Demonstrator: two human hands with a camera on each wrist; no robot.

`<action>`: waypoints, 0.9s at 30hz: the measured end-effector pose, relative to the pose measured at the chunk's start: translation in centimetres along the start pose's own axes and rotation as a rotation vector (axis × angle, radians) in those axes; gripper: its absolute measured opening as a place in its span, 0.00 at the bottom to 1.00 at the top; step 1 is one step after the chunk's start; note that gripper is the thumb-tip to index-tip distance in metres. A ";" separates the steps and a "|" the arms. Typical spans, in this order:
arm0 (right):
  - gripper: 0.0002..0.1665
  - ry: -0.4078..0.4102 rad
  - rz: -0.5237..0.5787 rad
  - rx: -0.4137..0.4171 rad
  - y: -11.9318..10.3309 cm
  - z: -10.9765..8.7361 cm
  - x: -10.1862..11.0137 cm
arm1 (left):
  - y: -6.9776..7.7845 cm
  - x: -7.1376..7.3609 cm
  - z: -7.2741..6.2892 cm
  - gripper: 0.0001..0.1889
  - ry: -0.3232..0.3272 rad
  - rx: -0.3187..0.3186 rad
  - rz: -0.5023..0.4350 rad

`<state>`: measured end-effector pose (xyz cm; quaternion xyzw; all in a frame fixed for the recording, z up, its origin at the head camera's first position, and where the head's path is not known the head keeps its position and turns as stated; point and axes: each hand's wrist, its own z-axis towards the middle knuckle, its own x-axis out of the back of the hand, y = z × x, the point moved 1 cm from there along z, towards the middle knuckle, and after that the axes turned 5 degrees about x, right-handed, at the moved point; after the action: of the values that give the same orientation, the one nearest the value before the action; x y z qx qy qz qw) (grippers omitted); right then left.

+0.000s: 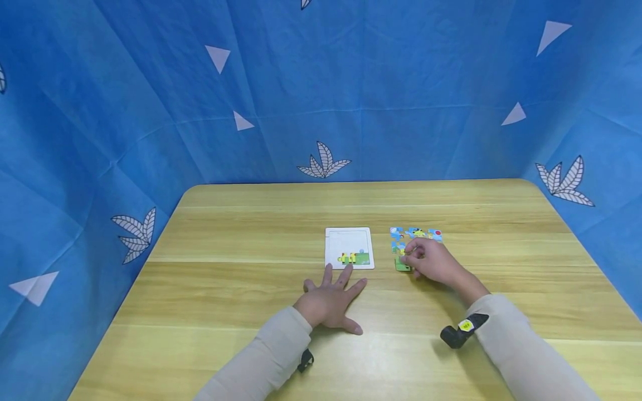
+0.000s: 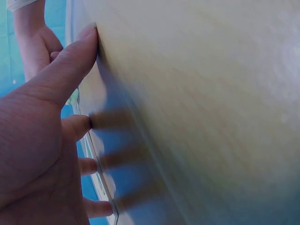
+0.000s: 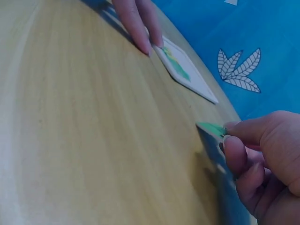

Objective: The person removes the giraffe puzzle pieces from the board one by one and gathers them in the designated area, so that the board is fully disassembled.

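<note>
My left hand (image 1: 328, 305) lies with spread, straight fingers at the near edge of a white puzzle tray (image 1: 346, 240), its fingertips on or beside the rim. Inside the tray, joined yellow and green puzzle pieces (image 1: 362, 258) fill part of the lower side. To the right, my right hand (image 1: 433, 262) pinches a green puzzle piece (image 3: 212, 129) between thumb and forefinger, low over the table, with the other fingers curled. Several loose blue, yellow and green pieces (image 1: 396, 233) lie just beyond that hand, which partly covers them.
The wooden table (image 1: 241, 239) reaches back to a blue cloth backdrop (image 1: 281, 72) with leaf and triangle prints. Each wrist wears a small black camera, one of them the right wrist camera (image 1: 456, 336).
</note>
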<state>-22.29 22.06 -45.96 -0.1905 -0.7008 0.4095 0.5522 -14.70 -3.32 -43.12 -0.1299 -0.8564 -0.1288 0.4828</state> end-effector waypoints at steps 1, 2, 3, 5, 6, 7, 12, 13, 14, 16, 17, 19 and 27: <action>0.12 -0.001 0.003 -0.007 0.1 -0.1 -0.1 | 0.0 0.0 0.0 0.52 0.000 0.000 -0.003; 0.12 -0.003 0.008 -0.012 0.2 -0.1 -0.1 | 0.0 0.0 0.0 0.52 0.001 -0.001 -0.005; 0.11 -0.004 0.014 -0.021 0.3 -0.2 -0.2 | -0.1 -0.1 0.0 0.52 0.002 -0.002 -0.007; 0.11 -0.004 0.024 -0.031 0.2 -0.3 -0.3 | -0.1 -0.1 0.1 0.52 0.005 -0.003 -0.010; 0.11 -0.005 0.028 -0.033 0.2 -0.3 -0.4 | -0.1 -0.2 0.1 0.52 0.006 -0.004 -0.010; 0.11 -0.002 0.031 -0.038 0.2 -0.3 -0.5 | -0.1 -0.2 0.1 0.52 0.007 -0.005 -0.010; 0.11 0.005 0.010 -0.038 0.0 -0.3 -0.8 | -0.1 -0.2 0.1 0.53 0.009 -0.006 -0.016; 0.11 0.007 0.006 -0.037 0.0 -0.3 -0.8 | -0.1 -0.2 0.1 0.53 0.009 -0.007 -0.017; 0.11 0.006 0.003 -0.036 0.0 -0.3 -0.8 | -0.1 -0.2 0.1 0.53 0.009 -0.006 -0.018; 0.11 0.004 0.003 -0.038 -0.1 -0.3 -0.9 | -0.1 -0.2 0.1 0.53 0.008 -0.006 -0.017; 0.11 0.003 0.004 -0.039 -0.1 -0.3 -0.9 | -0.2 -0.2 0.1 0.53 0.008 -0.006 -0.016; 0.11 0.001 0.001 -0.036 -0.1 -0.3 -0.9 | -0.2 -0.2 0.1 0.53 0.008 -0.006 -0.016; 0.10 0.010 -0.010 -0.048 0.0 -0.3 -1.1 | -0.1 -0.3 0.2 0.52 0.013 -0.006 -0.007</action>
<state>-21.70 21.44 -46.63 -0.2021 -0.7087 0.3887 0.5530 -14.74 -3.41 -43.45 -0.1277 -0.8532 -0.1339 0.4876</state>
